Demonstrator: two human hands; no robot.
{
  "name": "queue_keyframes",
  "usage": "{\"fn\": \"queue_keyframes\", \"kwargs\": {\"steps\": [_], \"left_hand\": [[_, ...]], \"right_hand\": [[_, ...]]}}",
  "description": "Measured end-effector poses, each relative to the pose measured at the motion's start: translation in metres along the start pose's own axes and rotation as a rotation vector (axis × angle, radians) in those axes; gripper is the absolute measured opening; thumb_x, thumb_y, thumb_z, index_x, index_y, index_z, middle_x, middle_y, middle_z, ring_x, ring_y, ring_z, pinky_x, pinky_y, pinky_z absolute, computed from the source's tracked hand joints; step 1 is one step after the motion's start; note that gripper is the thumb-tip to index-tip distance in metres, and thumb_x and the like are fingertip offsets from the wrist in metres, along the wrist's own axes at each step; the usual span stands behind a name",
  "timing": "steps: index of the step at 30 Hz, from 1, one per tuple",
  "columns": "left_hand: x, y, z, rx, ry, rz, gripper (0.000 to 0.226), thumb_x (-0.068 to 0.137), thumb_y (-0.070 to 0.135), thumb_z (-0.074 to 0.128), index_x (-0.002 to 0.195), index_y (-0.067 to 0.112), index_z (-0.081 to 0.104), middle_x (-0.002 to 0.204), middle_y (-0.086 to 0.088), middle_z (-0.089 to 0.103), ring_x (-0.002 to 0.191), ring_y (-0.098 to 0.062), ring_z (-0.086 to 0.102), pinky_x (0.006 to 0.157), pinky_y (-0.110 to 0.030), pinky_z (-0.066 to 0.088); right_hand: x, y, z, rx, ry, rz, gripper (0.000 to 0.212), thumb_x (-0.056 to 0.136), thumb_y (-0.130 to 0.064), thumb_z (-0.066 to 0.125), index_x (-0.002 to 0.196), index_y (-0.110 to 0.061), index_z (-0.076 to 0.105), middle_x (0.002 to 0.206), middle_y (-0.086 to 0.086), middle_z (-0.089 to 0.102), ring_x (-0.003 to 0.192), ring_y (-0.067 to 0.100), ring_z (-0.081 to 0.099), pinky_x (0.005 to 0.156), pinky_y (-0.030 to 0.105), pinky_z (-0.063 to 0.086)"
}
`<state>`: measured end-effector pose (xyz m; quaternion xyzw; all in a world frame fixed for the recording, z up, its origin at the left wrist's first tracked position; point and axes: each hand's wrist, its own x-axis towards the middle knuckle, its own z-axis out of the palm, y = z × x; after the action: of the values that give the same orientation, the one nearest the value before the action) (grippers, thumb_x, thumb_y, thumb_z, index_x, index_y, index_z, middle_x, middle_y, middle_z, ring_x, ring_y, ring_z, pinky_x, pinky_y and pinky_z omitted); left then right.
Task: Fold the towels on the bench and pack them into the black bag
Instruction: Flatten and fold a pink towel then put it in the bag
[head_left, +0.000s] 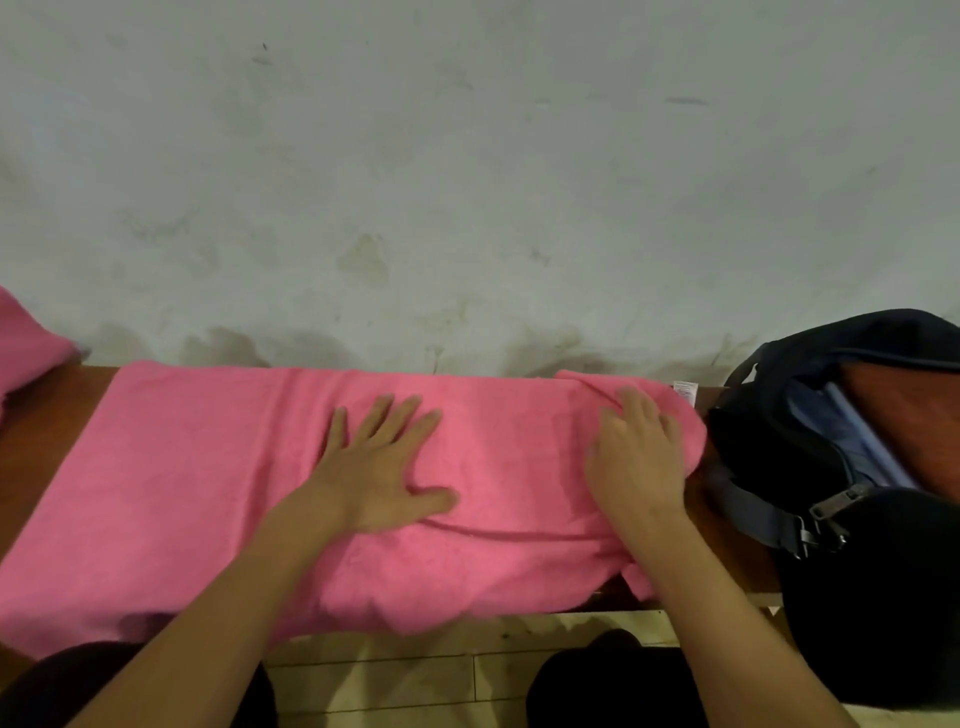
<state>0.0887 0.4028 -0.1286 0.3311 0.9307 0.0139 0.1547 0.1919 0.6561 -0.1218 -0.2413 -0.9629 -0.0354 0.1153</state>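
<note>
While the pink towel (218, 467) lies spread along the wooden bench (47, 415), left hand (376, 467) presses flat on its middle, fingers straight & splayed. Right hand (636, 457) rests on the towel's end nearest the black bag (769, 447), fingers relaxed, not gripping. Bag sits unzipped just beside that end.

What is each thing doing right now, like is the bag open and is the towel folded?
pink towel: spread along the bench, not folded small yet
second pink towel: bunched at the far left edge
black bag: unzipped, open
left hand: flat, pressing the towel
right hand: resting on the towel's right end, fingers bent
white tag: sticking out by the bag
</note>
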Motion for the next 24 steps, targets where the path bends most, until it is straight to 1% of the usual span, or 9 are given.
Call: {"fn": "queue_keyframes", "kwargs": {"steps": [2,5,7,9,12,16,20,22,24], "left_hand": [[0.002,0.015,0.0,-0.02,0.107,0.043,0.106,0.064,0.085,0.011,0.155,0.035,-0.005,0.162,0.005,-0.019,0.148,-0.017,-0.022,0.117,-0.058,-0.012],[0.005,0.051,0.005,-0.09,0.173,0.159,0.094,0.077,0.083,0.013,0.156,0.033,-0.001,0.163,0.007,-0.014,0.148,-0.015,-0.02,0.118,-0.057,-0.01],[0.009,0.072,0.011,-0.088,0.155,0.204,0.089,0.083,0.083,0.018,0.155,0.036,-0.004,0.162,0.008,-0.016,0.147,-0.016,-0.022,0.117,-0.06,-0.01],[0.013,0.082,0.015,-0.001,0.107,0.213,0.092,0.081,0.086,0.017,0.153,0.037,-0.012,0.16,0.008,-0.022,0.146,-0.019,-0.027,0.112,-0.065,-0.013],[0.017,0.087,0.011,0.073,-0.036,0.202,0.101,0.073,0.093,0.017,0.149,0.039,-0.023,0.154,0.01,-0.034,0.142,-0.021,-0.034,0.107,-0.069,-0.017],[0.014,0.085,0.002,0.05,-0.161,0.189,0.105,0.073,0.091,0.032,0.147,0.044,-0.025,0.155,0.012,-0.035,0.141,-0.018,-0.036,0.108,-0.068,-0.018],[0.006,0.082,-0.009,-0.002,-0.189,0.168,0.11,0.072,0.083,0.052,0.152,0.04,-0.01,0.159,0.014,-0.022,0.147,-0.014,-0.023,0.113,-0.067,-0.01],[0.003,0.078,-0.013,0.001,-0.171,0.148,0.11,0.068,0.08,0.06,0.151,0.038,0.002,0.158,0.012,-0.009,0.149,-0.014,-0.013,0.115,-0.065,-0.005],[0.001,0.075,-0.016,0.026,-0.164,0.117,0.109,0.064,0.08,0.064,0.149,0.037,0.01,0.155,0.008,0.001,0.148,-0.017,-0.007,0.115,-0.065,-0.001]], "right_hand": [[-0.004,-0.009,0.001,0.061,-0.046,-0.037,0.019,0.09,-0.012,0.056,0.098,-0.004,0.071,0.112,0.016,0.067,0.108,0.033,0.061,0.099,0.047,0.045],[-0.009,-0.014,0.001,0.125,-0.192,-0.021,0.037,0.1,-0.028,0.038,0.128,-0.013,0.058,0.134,0.013,0.057,0.123,0.032,0.051,0.11,0.047,0.037],[-0.013,-0.012,-0.003,0.147,-0.307,0.024,0.047,0.101,-0.043,0.033,0.144,-0.027,0.041,0.153,0.018,0.035,0.141,0.041,0.032,0.117,0.055,0.022],[-0.017,-0.006,-0.007,0.157,-0.403,0.045,0.059,0.098,-0.061,0.03,0.151,-0.036,0.025,0.161,0.02,0.015,0.147,0.046,0.015,0.117,0.061,0.012],[-0.021,0.008,-0.008,0.13,-0.364,0.081,0.083,0.089,-0.077,0.029,0.154,-0.028,0.015,0.161,0.019,0.016,0.147,0.041,0.018,0.118,0.058,0.017],[-0.015,0.023,-0.007,0.157,-0.206,0.184,0.089,0.09,-0.076,0.026,0.153,-0.015,0.021,0.152,0.02,0.032,0.141,0.036,0.033,0.114,0.052,0.031],[-0.002,0.031,-0.001,0.266,-0.236,0.308,0.084,0.095,-0.068,0.03,0.151,-0.007,0.028,0.155,0.021,0.029,0.143,0.039,0.029,0.111,0.055,0.033],[-0.001,0.03,0.002,0.176,-0.226,0.248,0.078,0.093,-0.068,0.036,0.145,-0.01,0.04,0.148,0.019,0.037,0.139,0.038,0.033,0.113,0.053,0.03],[-0.002,0.026,0.002,0.185,-0.225,0.174,0.071,0.09,-0.07,0.04,0.143,-0.022,0.043,0.146,0.016,0.037,0.139,0.035,0.031,0.115,0.052,0.021]]}}
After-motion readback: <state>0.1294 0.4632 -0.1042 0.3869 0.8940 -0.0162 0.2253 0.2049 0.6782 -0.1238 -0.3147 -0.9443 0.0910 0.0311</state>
